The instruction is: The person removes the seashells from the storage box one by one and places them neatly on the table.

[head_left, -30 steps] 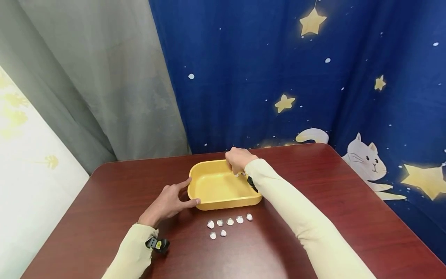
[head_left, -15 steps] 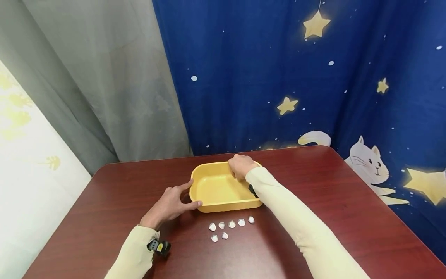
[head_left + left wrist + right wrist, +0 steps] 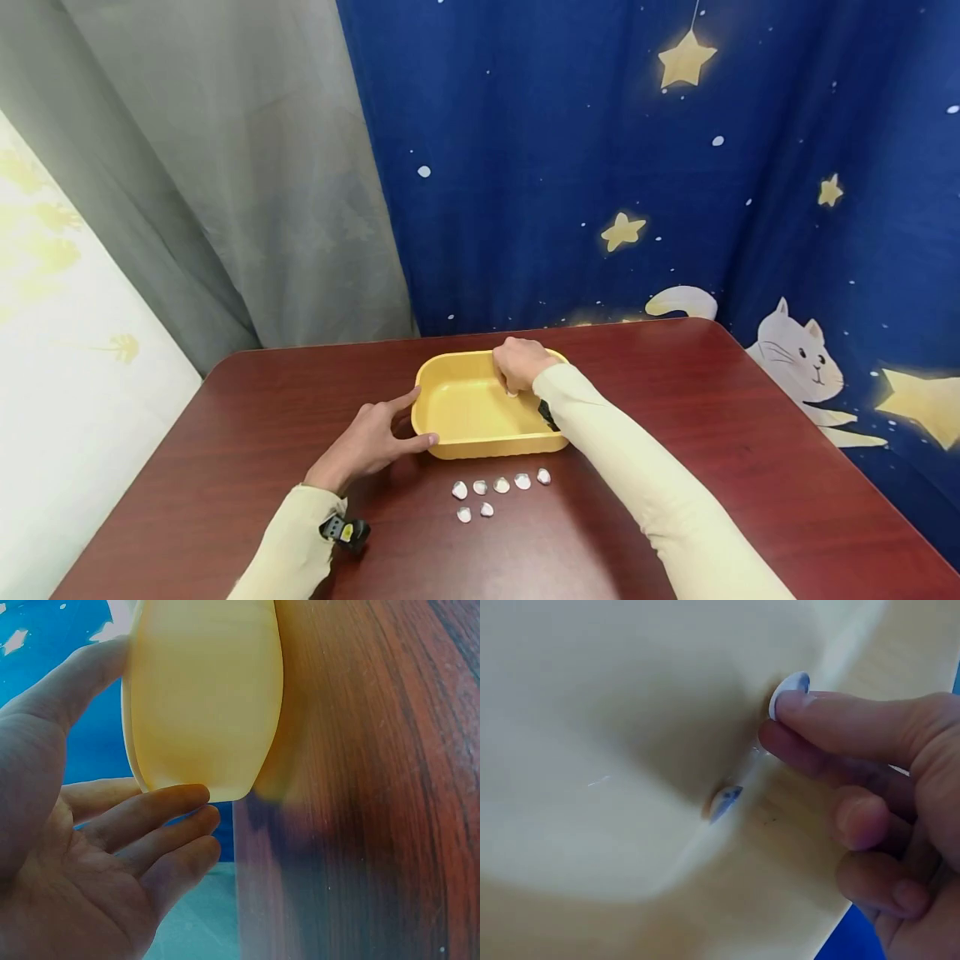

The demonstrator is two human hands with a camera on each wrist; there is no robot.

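My right hand (image 3: 519,362) reaches inside the yellow plastic tub (image 3: 480,450) at its right part. Between thumb and fingertip it pinches a small white seashell (image 3: 784,694), close over the tub floor. Another shell (image 3: 726,804), white with a bluish patch, lies in the tub near the wall. The remaining fingers of that hand are curled loosely. At the tub's left end, my left hand (image 3: 371,442) grips the corner, thumb at the near rim and fingers at the left side. In the left wrist view its fingers (image 3: 169,802) touch the tub's outer wall.
Several white shells (image 3: 501,485) lie in two rows on the dark red table (image 3: 720,467), just in front of the tub. Beyond the table's back edge hang a grey curtain (image 3: 262,208) and a blue starry one (image 3: 525,208).
My right hand has lowered a little inside the tub and now shows a shell at its fingertips. The left hand keeps its place on the tub. The head view has shifted slightly.
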